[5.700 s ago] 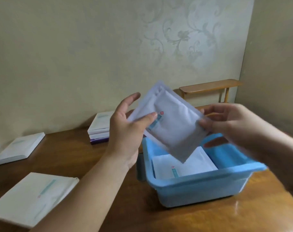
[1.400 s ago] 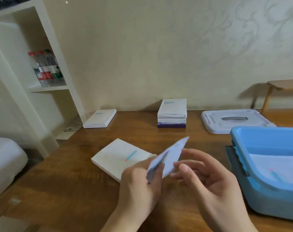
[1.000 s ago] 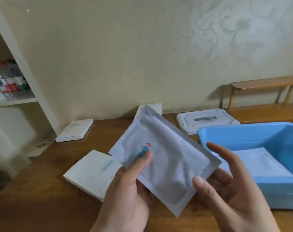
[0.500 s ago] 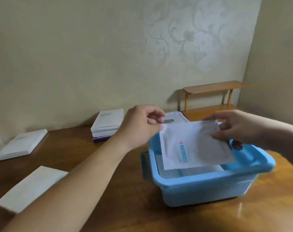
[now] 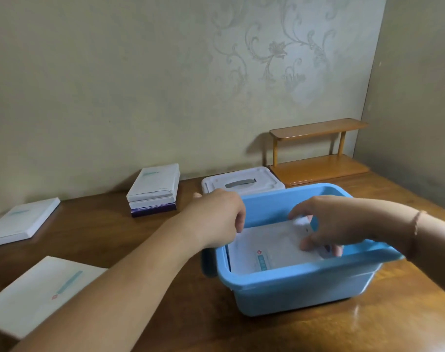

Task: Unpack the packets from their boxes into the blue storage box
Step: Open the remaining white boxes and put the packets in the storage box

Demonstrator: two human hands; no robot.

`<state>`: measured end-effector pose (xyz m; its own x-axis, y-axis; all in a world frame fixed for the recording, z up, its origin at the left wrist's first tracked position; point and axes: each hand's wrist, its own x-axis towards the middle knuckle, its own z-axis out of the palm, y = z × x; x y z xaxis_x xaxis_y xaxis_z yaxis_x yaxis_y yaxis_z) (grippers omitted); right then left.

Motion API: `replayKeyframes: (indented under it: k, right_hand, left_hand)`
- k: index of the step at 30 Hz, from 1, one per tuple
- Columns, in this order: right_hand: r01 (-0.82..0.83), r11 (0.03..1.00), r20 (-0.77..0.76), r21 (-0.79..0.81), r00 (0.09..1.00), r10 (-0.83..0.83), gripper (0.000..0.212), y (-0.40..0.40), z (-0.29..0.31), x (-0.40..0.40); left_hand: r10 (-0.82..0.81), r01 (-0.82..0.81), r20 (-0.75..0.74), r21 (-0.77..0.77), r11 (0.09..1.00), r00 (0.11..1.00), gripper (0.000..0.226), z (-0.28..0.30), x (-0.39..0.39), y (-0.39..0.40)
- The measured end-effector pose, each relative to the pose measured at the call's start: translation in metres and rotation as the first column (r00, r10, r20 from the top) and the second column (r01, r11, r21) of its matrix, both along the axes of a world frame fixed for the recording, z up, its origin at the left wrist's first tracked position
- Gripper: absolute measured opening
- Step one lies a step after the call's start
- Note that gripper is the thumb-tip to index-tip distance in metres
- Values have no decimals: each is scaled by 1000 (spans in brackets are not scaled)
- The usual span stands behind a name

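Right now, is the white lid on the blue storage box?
No, the white lid lies on the table behind the open blue storage box.

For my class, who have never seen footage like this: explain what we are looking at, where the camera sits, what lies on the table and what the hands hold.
There is no machine here. A person wears a wide-angle camera on the head, looking forward and down, so you see their own two bare arms reaching out.

On the wooden table stands a blue storage box with no lid on; a white lid lies behind it. Both hands are inside the box on a white packet: the left hand holds its left edge, the right hand pinches its right side. The packet lies low in the box.

A flat white box lies at near left, another further back, and a stack of boxes stands by the wall. A small wooden shelf stands at the back right.
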<state>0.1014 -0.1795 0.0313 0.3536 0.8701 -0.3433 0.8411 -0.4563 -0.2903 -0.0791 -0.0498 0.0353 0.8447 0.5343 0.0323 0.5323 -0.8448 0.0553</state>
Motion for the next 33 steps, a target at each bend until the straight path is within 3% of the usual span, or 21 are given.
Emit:
replayKeyframes:
  k: [5, 7, 9, 10, 12, 14, 15, 17, 19, 21, 24, 29, 31, 33]
  right_hand:
    - [-14, 1000, -1, 6, 1000, 14, 68, -2, 1, -3]
    - [-12, 999, 62, 51, 998, 8, 67, -6, 5, -4]
    - [-8, 969, 189, 247, 981, -40, 66, -14, 14, -10]
    - [-27, 909, 252, 417, 964, -87, 64, -19, 18, -14]
    - [-62, 654, 208, 754, 967, -147, 54, -43, 26, -36]
    - [-6, 402, 28, 916, 998, -49, 45, -64, 28, -78]
    - [10, 372, -14, 928, 1000, 8, 41, -66, 23, -100]
    - [-119, 504, 28, 855, 983, 184, 25, -48, 8, -150]
    - [-338, 671, 44, 660, 909, 415, 25, -19, -22, -191]
    - [-391, 693, -3, 606, 870, 493, 23, -1, -34, -218]
    - [-452, 781, -22, 431, 860, 510, 30, 10, -51, -232]
    - [-517, 766, 124, 382, 850, 512, 26, 70, -90, -256]
    - [-515, 744, 162, 426, 852, 497, 21, 84, -102, -265]
    - [-509, 676, 219, 533, 855, 471, 19, 96, -106, -275]
  left_hand:
    - [-49, 66, -182, 87, 994, 982, 17, 3, 5, -8]
    - [-96, 102, -94, 51, 994, 991, 18, 6, 0, -6]
    - [-134, 144, 158, -49, 988, 978, 22, 10, -19, 2]
    - [-152, 185, 319, -76, 980, 935, 23, 11, -33, 7]
    - [-132, 194, 581, -45, 980, 803, 17, 4, -72, 15]
    - [-61, 57, 646, 27, 998, 761, 13, -13, -118, 22]
    - [13, -33, 614, 21, 999, 789, 16, -24, -144, 25]
    - [226, -216, 414, -71, 974, 882, 34, -43, -194, 30]
    - [399, -386, 150, -110, 916, 905, 61, -62, -238, 34]
    - [456, -451, 42, -102, 887, 889, 83, -81, -265, 35]
    - [471, -473, 113, -15, 881, 875, 82, -100, -278, 31]
    - [335, -405, 310, 196, 893, 890, 17, -112, -282, 26]
    - [352, -455, 428, 166, 875, 833, 10, -113, -284, 27]
    - [396, -542, 590, 84, 836, 703, 21, -110, -287, 28]
